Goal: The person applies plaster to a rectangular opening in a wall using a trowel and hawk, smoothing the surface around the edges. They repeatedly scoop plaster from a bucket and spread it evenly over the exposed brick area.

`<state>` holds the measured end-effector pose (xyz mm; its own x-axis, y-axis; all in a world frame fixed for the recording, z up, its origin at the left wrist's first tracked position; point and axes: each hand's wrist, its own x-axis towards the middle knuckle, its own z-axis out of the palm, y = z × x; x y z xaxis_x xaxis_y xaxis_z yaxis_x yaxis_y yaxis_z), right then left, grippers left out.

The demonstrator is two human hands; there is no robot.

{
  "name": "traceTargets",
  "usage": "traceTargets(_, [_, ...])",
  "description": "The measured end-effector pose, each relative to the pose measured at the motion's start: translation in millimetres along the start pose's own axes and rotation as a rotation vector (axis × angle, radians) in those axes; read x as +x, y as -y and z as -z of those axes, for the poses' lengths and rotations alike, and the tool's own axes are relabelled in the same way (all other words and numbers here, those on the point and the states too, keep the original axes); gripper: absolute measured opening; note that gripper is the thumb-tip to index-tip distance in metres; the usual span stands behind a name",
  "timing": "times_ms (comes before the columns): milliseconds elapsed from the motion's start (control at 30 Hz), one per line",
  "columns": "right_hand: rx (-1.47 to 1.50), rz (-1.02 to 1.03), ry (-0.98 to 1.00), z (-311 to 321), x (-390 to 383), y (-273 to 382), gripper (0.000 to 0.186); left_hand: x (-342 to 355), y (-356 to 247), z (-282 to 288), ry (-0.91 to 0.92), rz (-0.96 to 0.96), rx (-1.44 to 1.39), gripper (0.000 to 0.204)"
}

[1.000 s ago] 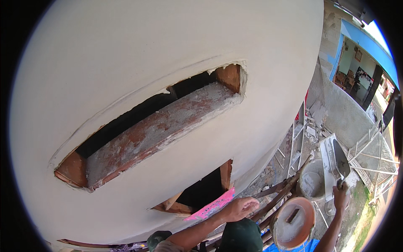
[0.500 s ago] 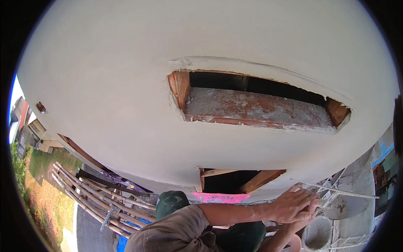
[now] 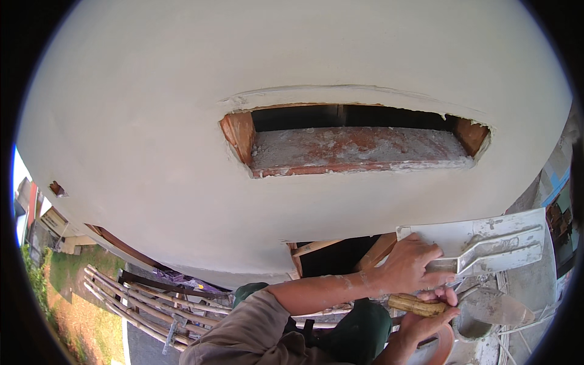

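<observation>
My left hand [image 3: 413, 261] grips the handle of a white-grey flat plastering trowel [image 3: 511, 231], whose plate is raised at the lower right, beside the wall's lower opening. Just below, my right hand [image 3: 432, 319] holds a yellowish wooden handle [image 3: 407, 302] of what looks like a pointed trowel with a mortar-coated blade [image 3: 499, 307]. Above both hands, the white plastered wall [image 3: 152, 134] has a long upper opening with a ragged rim and a dusty reddish ledge [image 3: 359, 149]. The lower opening [image 3: 322, 258] shows wooden edges around a dark inside.
Bamboo poles [image 3: 152, 304] lie at the lower left, with grass [image 3: 79, 267] beyond. A grey bucket [image 3: 471, 334] and an orange bucket [image 3: 447, 347] are below at the right, near thin light sticks [image 3: 511, 344]. My green-clad knee [image 3: 365, 328] is under my arms.
The view has swung left to face the wall. The flat trowel, earlier by the buckets in my right hand, is now raised in my left hand. My right hand now holds the wooden handle.
</observation>
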<state>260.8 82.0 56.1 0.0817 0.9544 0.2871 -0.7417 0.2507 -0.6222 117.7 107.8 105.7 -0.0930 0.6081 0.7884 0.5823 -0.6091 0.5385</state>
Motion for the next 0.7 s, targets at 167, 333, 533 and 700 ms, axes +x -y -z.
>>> traceTargets(167, [-0.107,0.314,-0.122,79.7,29.6,66.4,0.046,-9.0,3.2,-31.4,0.039,-0.186,-0.127,0.047])
traceTargets(333, [-0.7,0.606,-0.647,150.1,44.0,132.6,0.022,-19.0,-16.9,-34.8,0.767,0.433,0.095,0.053])
traceTargets(533, [-0.347,0.439,-0.549,140.3,93.5,93.0,0.041,61.0,-88.2,147.0,0.105,-0.126,0.492,0.05])
traceTargets(700, [-0.277,0.444,-0.113,51.1,151.4,38.8,0.024,131.2,-167.2,258.1,-0.049,-0.158,0.854,0.044])
